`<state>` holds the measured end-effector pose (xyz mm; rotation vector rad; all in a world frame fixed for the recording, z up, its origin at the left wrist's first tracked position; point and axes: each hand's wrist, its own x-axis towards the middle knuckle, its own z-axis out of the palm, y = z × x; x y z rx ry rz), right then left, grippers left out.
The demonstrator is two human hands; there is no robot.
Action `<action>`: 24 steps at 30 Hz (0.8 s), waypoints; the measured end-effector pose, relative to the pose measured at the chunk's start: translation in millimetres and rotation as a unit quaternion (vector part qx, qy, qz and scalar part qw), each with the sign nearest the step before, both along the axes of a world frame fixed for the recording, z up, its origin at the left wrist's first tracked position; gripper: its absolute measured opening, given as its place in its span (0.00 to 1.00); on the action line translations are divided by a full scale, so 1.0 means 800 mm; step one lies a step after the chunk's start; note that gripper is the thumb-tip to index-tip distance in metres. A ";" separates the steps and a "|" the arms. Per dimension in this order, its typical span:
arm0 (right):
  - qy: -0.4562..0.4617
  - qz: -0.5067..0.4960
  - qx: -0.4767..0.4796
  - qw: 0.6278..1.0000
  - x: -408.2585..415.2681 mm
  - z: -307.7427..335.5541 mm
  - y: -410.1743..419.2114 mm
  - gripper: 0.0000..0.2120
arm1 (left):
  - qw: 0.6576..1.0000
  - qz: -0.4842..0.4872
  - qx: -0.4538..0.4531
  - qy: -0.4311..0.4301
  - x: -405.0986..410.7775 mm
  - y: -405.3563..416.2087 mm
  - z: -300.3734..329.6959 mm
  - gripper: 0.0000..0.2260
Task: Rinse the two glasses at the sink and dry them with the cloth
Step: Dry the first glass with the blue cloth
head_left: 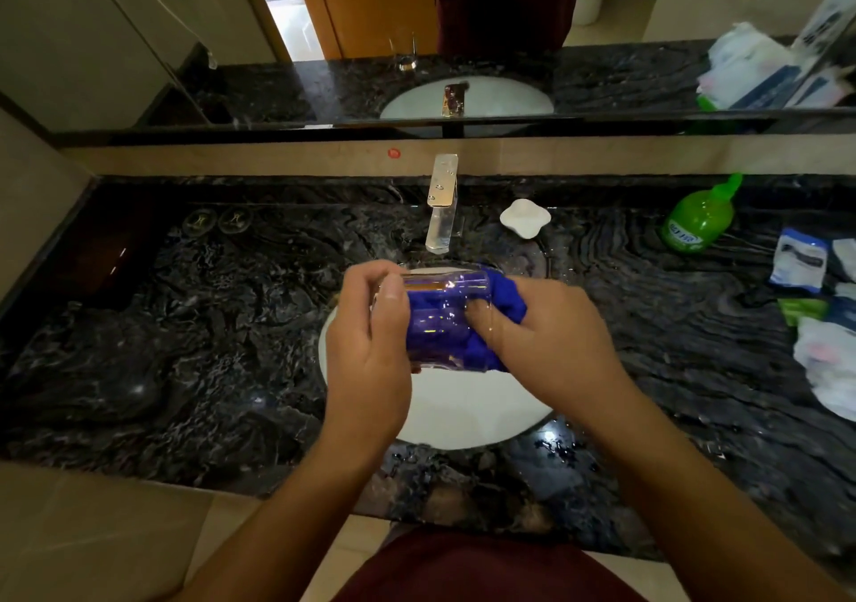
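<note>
A clear drinking glass lies on its side above the white sink basin, its mouth pointing right. My left hand grips the glass around its base end. A blue cloth is stuffed into the glass and bulges out of the mouth. My right hand holds the cloth, with its fingers pushed into the glass opening. I see no second glass.
The chrome tap stands behind the basin, with a white soap dish to its right. A green soap bottle and several white and blue packets lie on the dark marble counter at right. Two round coasters sit at left.
</note>
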<state>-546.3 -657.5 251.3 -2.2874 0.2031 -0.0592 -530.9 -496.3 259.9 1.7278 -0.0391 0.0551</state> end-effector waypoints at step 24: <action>-0.100 0.062 0.295 0.948 -0.024 0.019 -0.014 0.06 | 0.982 -0.002 -0.055 0.181 0.014 -0.026 0.018 0.17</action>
